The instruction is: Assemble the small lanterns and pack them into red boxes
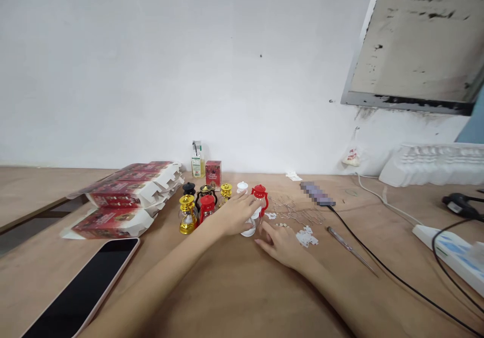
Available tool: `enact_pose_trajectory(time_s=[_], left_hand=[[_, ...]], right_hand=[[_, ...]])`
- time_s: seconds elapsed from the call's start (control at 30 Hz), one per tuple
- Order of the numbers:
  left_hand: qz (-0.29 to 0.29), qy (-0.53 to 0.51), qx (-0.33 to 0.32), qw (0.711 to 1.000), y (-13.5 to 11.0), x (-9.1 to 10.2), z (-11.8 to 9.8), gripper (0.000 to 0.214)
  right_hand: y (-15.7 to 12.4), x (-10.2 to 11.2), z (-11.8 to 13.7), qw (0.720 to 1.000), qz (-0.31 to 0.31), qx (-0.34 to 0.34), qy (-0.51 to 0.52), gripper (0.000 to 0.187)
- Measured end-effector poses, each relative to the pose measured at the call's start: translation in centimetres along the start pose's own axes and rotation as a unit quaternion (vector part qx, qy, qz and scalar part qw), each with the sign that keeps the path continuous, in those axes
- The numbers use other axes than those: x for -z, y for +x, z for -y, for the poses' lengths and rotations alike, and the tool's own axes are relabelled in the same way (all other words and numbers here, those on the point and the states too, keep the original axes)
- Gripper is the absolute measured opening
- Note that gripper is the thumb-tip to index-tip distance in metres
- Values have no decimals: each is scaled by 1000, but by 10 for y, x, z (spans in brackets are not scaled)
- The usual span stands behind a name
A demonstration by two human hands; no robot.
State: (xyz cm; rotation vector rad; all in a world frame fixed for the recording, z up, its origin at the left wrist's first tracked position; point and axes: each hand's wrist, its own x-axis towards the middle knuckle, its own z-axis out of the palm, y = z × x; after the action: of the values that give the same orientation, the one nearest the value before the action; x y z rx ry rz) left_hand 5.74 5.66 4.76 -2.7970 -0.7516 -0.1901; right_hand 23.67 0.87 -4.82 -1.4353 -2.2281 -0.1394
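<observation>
My left hand (241, 212) reaches over the table with its fingers closed on a small red lantern (259, 191). The lantern's red cap and side handle show, with a clear body below. Close to its lower end, my right hand (282, 242) has its fingers bent and drawn together; what lies in them is hidden. A white cap (242, 187) shows behind my left hand and a white round piece (248, 231) under it; whether they belong together I cannot tell. To the left stand gold lanterns (187, 214), another red lantern (206, 206) and black ones (189, 188).
Stacked printed boxes (124, 191) and a phone (86, 287) lie left. A red box (214, 173) and a bottle (197, 159) stand behind. Rightward are bent wires (297, 212), white pieces (306, 236), a screwdriver (351, 249), a cabled device (316, 193) and a power strip (449, 257).
</observation>
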Motion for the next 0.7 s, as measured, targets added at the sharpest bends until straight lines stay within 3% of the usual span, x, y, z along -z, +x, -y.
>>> enact_pose_trajectory(time_s=[0.17, 0.33, 0.47, 0.57, 0.63, 0.7], left_hand=[[14, -15, 45, 999, -1, 4, -1, 42], [31, -72, 43, 996, -3, 10, 1, 38], [27, -93, 44, 994, -5, 13, -8, 37], [21, -133, 88, 987, -3, 6, -20, 45], [-12, -202, 139, 969, 0, -6, -28, 51], [-74, -322, 173, 928, 4, -25, -36, 54]], right_hand=[[0, -10, -1, 990, -137, -1, 35, 22], [3, -6, -4, 950, -303, -13, 75, 29], [2, 6, -1, 941, -328, 64, 50, 12], [-1, 15, 5, 932, -340, 120, 22, 16], [-2, 18, 10, 919, -362, 152, 15, 17], [-3, 20, 14, 909, -371, 186, 20, 18]])
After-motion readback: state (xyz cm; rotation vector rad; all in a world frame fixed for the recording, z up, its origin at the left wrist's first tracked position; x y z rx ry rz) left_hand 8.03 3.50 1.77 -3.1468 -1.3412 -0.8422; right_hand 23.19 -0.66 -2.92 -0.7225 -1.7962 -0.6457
